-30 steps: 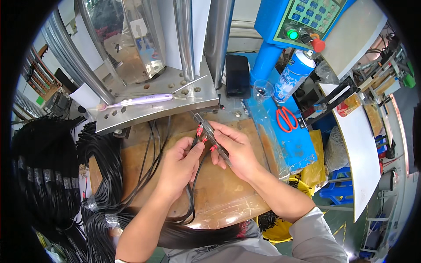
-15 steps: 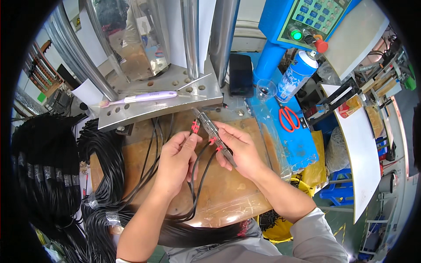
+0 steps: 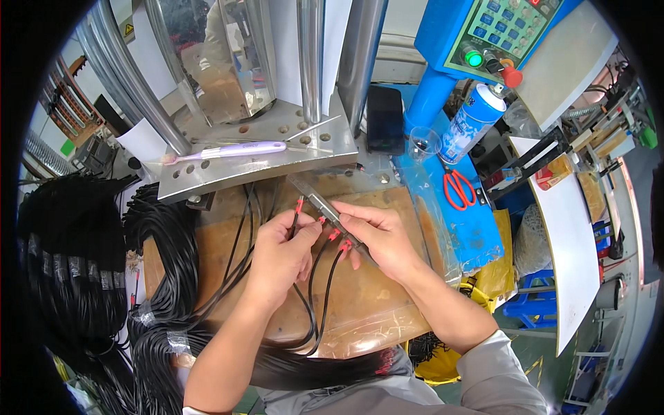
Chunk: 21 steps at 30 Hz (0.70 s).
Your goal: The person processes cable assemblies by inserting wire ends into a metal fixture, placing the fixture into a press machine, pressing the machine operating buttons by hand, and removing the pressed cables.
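My right hand (image 3: 377,238) grips a narrow metal bar (image 3: 319,203), held at a slant above a brown work board (image 3: 377,301). Several small red cable ends (image 3: 334,235) sit along the bar's near side, and black cables (image 3: 315,297) loop down from them. Close to the bar's left side, my left hand (image 3: 282,245) is closed with thumb and fingers pinched on a thin black cable (image 3: 295,220), whose red tip points up past the fingers. The fingers hide part of that cable.
Thick bundles of black cable (image 3: 166,277) lie at the left. A metal plate (image 3: 256,166) bears a purple toothbrush (image 3: 242,149). On the blue surface at right are red-handled scissors (image 3: 458,190), a spray can (image 3: 474,121) and a clear cup (image 3: 423,143). A control panel (image 3: 505,31) stands behind.
One more red cable end now sits at the bar, higher up than the others. My left hand has shifted slightly down, and a single red tip sticks up from its fingers.
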Tool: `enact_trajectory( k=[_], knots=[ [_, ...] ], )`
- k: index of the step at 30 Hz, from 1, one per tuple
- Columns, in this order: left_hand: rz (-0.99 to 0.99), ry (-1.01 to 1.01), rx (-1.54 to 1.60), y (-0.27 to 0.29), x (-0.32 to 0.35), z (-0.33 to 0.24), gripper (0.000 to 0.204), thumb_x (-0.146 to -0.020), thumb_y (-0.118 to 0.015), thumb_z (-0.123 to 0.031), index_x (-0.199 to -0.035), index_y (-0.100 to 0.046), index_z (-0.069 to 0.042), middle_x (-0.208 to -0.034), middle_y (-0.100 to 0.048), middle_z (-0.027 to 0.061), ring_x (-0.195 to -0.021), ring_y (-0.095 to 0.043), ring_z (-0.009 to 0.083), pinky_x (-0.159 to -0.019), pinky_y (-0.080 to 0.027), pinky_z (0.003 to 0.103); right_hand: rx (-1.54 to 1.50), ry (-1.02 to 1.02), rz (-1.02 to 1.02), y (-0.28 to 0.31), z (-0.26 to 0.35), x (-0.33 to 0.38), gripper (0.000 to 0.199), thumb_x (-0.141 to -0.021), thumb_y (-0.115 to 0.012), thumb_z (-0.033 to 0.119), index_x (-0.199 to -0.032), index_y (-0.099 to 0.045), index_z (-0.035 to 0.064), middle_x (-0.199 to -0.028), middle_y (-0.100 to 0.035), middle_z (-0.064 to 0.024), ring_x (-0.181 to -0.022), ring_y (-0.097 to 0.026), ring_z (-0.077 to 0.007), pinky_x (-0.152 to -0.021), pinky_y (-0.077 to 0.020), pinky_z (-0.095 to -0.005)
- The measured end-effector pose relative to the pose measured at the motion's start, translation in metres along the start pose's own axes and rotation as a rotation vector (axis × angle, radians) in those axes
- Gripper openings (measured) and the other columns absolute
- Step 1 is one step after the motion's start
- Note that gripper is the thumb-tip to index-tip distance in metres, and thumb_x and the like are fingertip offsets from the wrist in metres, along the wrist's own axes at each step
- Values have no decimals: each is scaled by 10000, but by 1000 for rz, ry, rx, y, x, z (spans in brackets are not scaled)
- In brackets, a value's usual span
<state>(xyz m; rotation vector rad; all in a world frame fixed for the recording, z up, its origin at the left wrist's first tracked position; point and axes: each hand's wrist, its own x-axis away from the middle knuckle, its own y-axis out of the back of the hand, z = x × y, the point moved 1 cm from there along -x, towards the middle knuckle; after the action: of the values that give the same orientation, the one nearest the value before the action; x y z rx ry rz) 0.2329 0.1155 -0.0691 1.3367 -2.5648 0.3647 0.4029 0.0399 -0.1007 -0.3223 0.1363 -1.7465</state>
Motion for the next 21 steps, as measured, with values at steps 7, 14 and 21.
enact_trajectory(
  k=[7, 14, 21],
  knots=[
    [-52, -24, 133, 6, -3, 3, 355, -1076, -559, -319, -1104, -671, 18, -630, -479, -46, -548, -491, 50, -483, -346, 216, 8, -76, 30, -5, 12, 5, 387, -1044, -602, 180, -1387, -570, 4, -901, -670, -56, -604, -651, -120, -434, -478, -234],
    [-44, -82, -29, 3, -3, 8, 355, -1089, -534, -294, -1195, -689, 7, -621, -462, -54, -525, -411, 48, -485, -319, 238, 85, -62, -77, -4, 9, 3, 388, -1007, -678, 212, -1309, -545, 8, -835, -616, -22, -586, -583, -82, -416, -441, -226],
    [-73, -75, -60, 0, -3, 5, 203, -1052, -602, -218, -1073, -663, -26, -606, -479, -68, -483, -389, 30, -455, -289, 218, -22, -75, -183, 5, 15, -2, 277, -1014, -657, 233, -1173, -583, 18, -785, -611, -30, -555, -579, -86, -376, -407, -239]
  ],
)
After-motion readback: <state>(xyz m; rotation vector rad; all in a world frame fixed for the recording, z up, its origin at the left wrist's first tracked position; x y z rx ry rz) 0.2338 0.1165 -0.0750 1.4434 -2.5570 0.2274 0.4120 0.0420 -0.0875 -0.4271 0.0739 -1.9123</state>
